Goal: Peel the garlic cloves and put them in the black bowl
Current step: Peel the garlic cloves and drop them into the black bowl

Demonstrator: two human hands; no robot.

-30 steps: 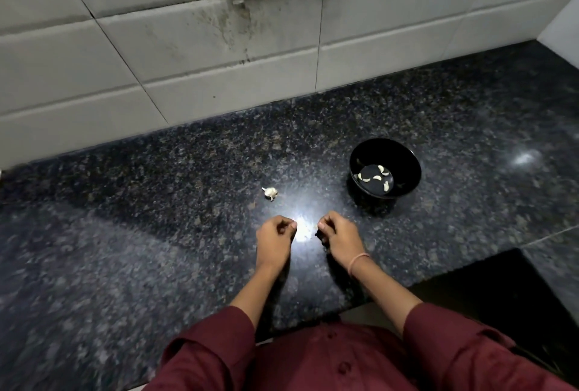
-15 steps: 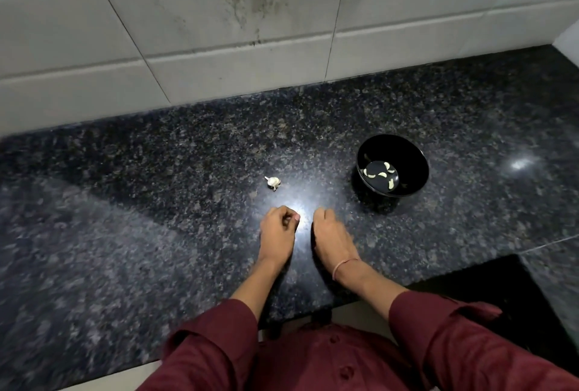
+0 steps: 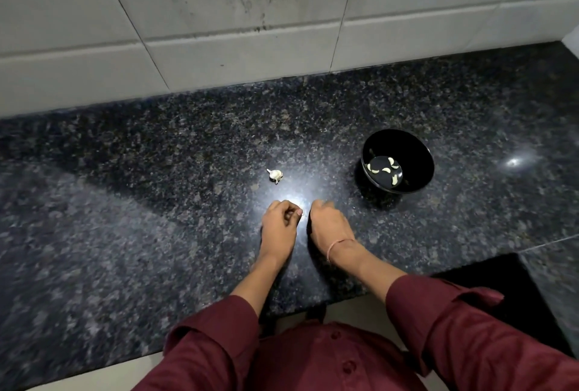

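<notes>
A black bowl point(image 3: 419, 152) stands on the dark granite counter at the right, with several peeled garlic cloves point(image 3: 383, 168) in its bottom. A small whitish piece of garlic bulb point(image 3: 275, 175) lies on the counter to the bowl's left. My left hand point(image 3: 280, 224) is just in front of it, fingers curled and thumb pressed to the fingertips as if pinching a small garlic clove, which is hidden. My right hand point(image 3: 329, 224) sits close beside it, knuckles up. Its fingers curl down toward the counter and the tips are out of sight.
The granite counter point(image 3: 156, 202) runs to a white tiled wall point(image 3: 219, 30) at the back. A bright lamp glare lies just beyond my hands. A black recess point(image 3: 501, 278) cuts into the counter's front right. The counter's front edge is at my waist.
My hands have drawn closer together, and the right hand has turned its fingers down toward the counter. The view has tilted down, so the wall socket has left the frame.
</notes>
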